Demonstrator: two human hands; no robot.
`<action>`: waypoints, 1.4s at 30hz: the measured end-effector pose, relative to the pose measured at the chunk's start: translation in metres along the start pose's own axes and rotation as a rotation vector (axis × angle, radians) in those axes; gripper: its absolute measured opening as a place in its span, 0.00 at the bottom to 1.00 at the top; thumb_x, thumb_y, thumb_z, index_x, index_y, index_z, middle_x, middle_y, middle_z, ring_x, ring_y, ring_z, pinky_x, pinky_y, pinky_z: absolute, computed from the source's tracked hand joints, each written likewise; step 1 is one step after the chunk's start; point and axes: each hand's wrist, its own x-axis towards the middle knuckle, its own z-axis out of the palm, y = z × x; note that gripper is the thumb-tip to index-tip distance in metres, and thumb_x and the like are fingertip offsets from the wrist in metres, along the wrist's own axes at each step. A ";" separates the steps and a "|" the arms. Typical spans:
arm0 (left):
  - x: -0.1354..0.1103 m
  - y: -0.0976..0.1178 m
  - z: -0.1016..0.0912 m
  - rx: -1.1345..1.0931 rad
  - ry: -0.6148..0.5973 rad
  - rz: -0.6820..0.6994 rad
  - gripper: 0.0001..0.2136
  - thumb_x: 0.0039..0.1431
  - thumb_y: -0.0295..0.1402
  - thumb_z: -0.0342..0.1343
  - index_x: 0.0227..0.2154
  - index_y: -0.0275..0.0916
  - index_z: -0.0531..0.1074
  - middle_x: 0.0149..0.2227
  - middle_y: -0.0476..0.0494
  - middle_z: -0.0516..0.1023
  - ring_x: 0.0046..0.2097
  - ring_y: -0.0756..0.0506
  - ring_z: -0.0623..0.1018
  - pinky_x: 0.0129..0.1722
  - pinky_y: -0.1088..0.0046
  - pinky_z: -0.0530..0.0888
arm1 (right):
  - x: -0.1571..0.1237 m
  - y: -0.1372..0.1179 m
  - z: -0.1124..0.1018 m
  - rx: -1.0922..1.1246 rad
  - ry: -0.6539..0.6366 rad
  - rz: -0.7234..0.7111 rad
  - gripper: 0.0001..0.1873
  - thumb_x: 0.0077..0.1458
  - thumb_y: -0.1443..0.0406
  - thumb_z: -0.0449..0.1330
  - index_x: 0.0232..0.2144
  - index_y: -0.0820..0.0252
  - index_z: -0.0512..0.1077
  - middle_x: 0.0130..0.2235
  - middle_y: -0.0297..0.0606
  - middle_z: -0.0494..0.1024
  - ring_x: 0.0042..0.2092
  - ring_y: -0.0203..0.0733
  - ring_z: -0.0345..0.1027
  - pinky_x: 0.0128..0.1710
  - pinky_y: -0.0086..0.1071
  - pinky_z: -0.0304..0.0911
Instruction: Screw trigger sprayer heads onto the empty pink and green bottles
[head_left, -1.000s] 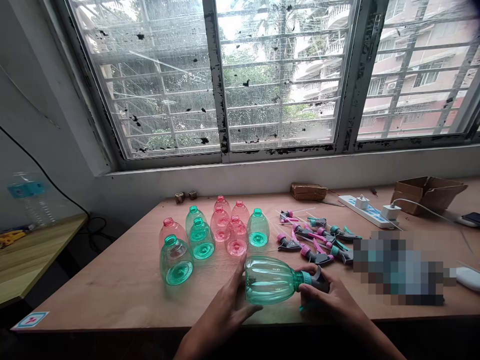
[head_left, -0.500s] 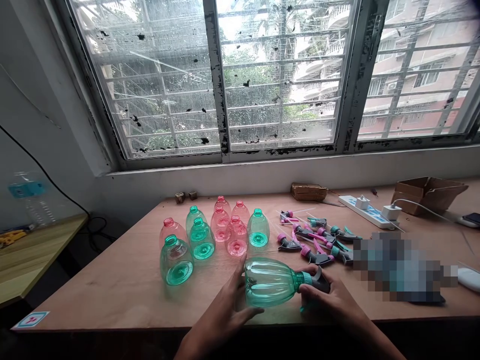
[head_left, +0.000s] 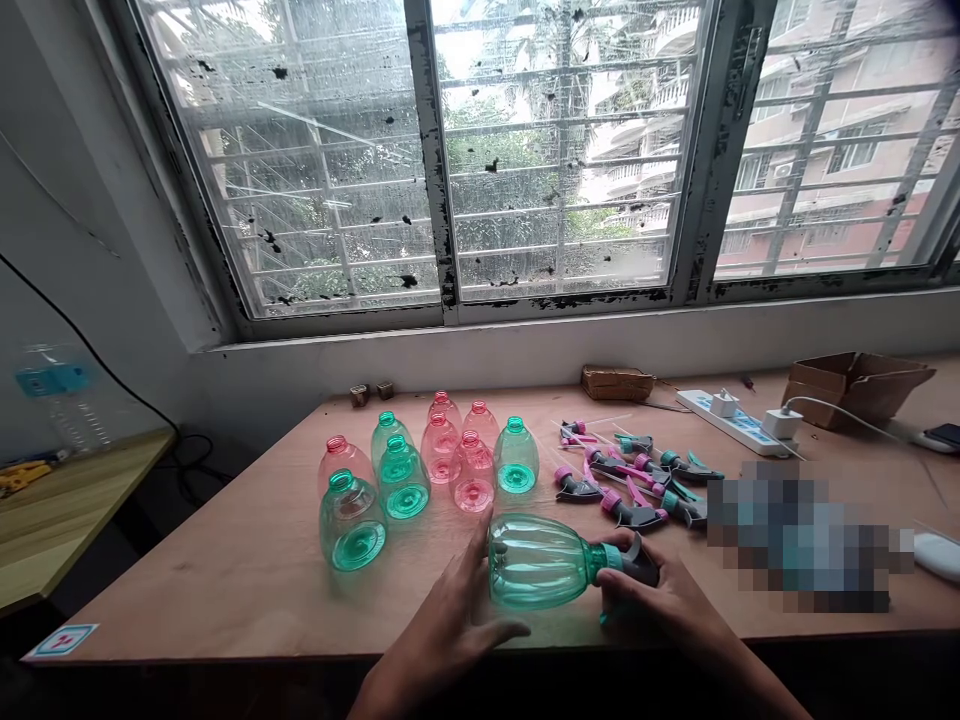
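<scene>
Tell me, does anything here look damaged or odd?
Yes: the grey window frame is blotched with dark patches, as if its paint were peeling. The pink, teal and grey plastic spray heads lie jumbled on the brown wooden table, but no spill shows.

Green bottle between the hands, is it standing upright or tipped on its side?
Tipped on its side: the green bottle has its base facing the left hand, and its spray head is in the right hand.

Behind the worktop, across the upper frame, is the window. Clustered bottles stand left of centre; spray heads lie right of them, a power strip behind, farther right. A spray bottle is lower centre, in front.
</scene>
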 end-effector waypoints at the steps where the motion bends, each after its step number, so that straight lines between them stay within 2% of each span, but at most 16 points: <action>1: 0.000 0.003 -0.001 0.023 0.002 -0.019 0.58 0.52 0.28 0.73 0.75 0.56 0.38 0.75 0.43 0.57 0.74 0.34 0.59 0.72 0.52 0.56 | 0.000 0.000 0.000 -0.003 0.000 0.001 0.24 0.50 0.50 0.74 0.41 0.61 0.79 0.24 0.36 0.84 0.27 0.47 0.79 0.30 0.35 0.71; 3: 0.000 0.009 -0.003 0.054 0.000 -0.047 0.57 0.51 0.31 0.75 0.75 0.54 0.42 0.73 0.41 0.60 0.73 0.32 0.60 0.72 0.51 0.57 | 0.000 0.000 0.000 -0.008 -0.002 0.006 0.25 0.50 0.49 0.74 0.42 0.61 0.79 0.24 0.36 0.84 0.27 0.48 0.79 0.30 0.36 0.72; 7: 0.000 0.012 -0.004 0.069 0.010 -0.044 0.49 0.57 0.35 0.71 0.74 0.53 0.47 0.71 0.41 0.66 0.71 0.31 0.62 0.71 0.50 0.59 | 0.000 -0.001 -0.001 -0.019 -0.003 0.007 0.25 0.50 0.49 0.73 0.42 0.60 0.79 0.24 0.37 0.85 0.27 0.49 0.79 0.30 0.36 0.73; 10: -0.001 0.003 -0.001 0.079 0.058 -0.037 0.48 0.58 0.35 0.70 0.74 0.55 0.45 0.73 0.42 0.61 0.74 0.32 0.58 0.72 0.48 0.56 | 0.000 0.000 -0.002 0.003 -0.010 0.021 0.24 0.52 0.49 0.72 0.42 0.61 0.78 0.24 0.37 0.85 0.28 0.48 0.79 0.30 0.36 0.72; 14: -0.002 -0.004 0.000 0.083 0.044 -0.026 0.53 0.56 0.36 0.71 0.75 0.54 0.40 0.75 0.41 0.55 0.75 0.32 0.55 0.73 0.47 0.53 | 0.002 0.004 -0.004 0.035 -0.033 0.018 0.24 0.52 0.50 0.73 0.43 0.61 0.77 0.25 0.36 0.84 0.28 0.46 0.78 0.31 0.35 0.72; 16: -0.001 -0.002 -0.001 0.099 0.029 -0.040 0.54 0.53 0.38 0.74 0.75 0.52 0.44 0.75 0.39 0.56 0.75 0.30 0.53 0.73 0.46 0.52 | 0.002 0.006 -0.004 0.033 -0.046 0.008 0.25 0.51 0.51 0.73 0.44 0.61 0.78 0.25 0.35 0.84 0.28 0.46 0.78 0.31 0.35 0.71; 19: 0.000 0.002 -0.003 0.123 0.013 -0.048 0.48 0.55 0.39 0.72 0.74 0.51 0.50 0.75 0.40 0.56 0.75 0.29 0.51 0.73 0.45 0.49 | 0.003 0.005 -0.004 0.016 -0.039 -0.014 0.24 0.52 0.51 0.74 0.44 0.61 0.78 0.25 0.35 0.84 0.28 0.45 0.77 0.31 0.34 0.71; 25: 0.000 -0.001 -0.001 0.064 0.010 0.006 0.50 0.59 0.34 0.69 0.75 0.53 0.40 0.76 0.41 0.54 0.76 0.34 0.53 0.74 0.49 0.51 | 0.001 0.000 -0.002 0.010 -0.023 -0.008 0.23 0.53 0.51 0.73 0.43 0.61 0.78 0.25 0.35 0.84 0.28 0.44 0.77 0.30 0.32 0.69; 28: 0.000 0.000 -0.002 0.079 -0.001 -0.006 0.51 0.56 0.35 0.71 0.75 0.52 0.43 0.76 0.41 0.54 0.76 0.33 0.52 0.74 0.48 0.51 | 0.000 0.000 -0.001 -0.005 -0.018 -0.007 0.24 0.52 0.50 0.73 0.43 0.61 0.78 0.24 0.35 0.84 0.28 0.45 0.78 0.30 0.33 0.69; 31: 0.000 0.004 -0.003 0.096 -0.005 -0.028 0.48 0.58 0.36 0.70 0.74 0.51 0.46 0.76 0.41 0.54 0.75 0.33 0.54 0.74 0.49 0.52 | 0.000 0.000 -0.001 -0.011 -0.015 0.006 0.25 0.51 0.50 0.73 0.44 0.61 0.78 0.24 0.35 0.84 0.28 0.45 0.78 0.30 0.33 0.70; 35: 0.000 0.003 -0.002 0.096 0.026 -0.015 0.48 0.60 0.35 0.68 0.75 0.53 0.42 0.76 0.43 0.51 0.75 0.34 0.53 0.74 0.51 0.52 | 0.001 0.000 -0.001 -0.009 -0.017 -0.004 0.24 0.51 0.50 0.73 0.43 0.60 0.79 0.24 0.34 0.84 0.28 0.44 0.78 0.30 0.33 0.70; 39: 0.001 -0.001 -0.001 0.078 0.003 0.005 0.55 0.57 0.33 0.71 0.75 0.53 0.35 0.76 0.42 0.52 0.75 0.34 0.55 0.73 0.49 0.54 | 0.001 0.000 -0.001 -0.006 -0.020 0.001 0.24 0.52 0.50 0.73 0.43 0.61 0.78 0.25 0.35 0.84 0.28 0.45 0.78 0.30 0.34 0.70; 42: 0.002 0.000 -0.002 0.082 0.003 -0.001 0.54 0.57 0.36 0.71 0.75 0.51 0.37 0.75 0.39 0.55 0.74 0.32 0.57 0.73 0.48 0.55 | 0.001 0.001 -0.001 -0.002 -0.026 0.010 0.24 0.52 0.51 0.73 0.44 0.61 0.77 0.25 0.36 0.85 0.28 0.46 0.78 0.30 0.34 0.70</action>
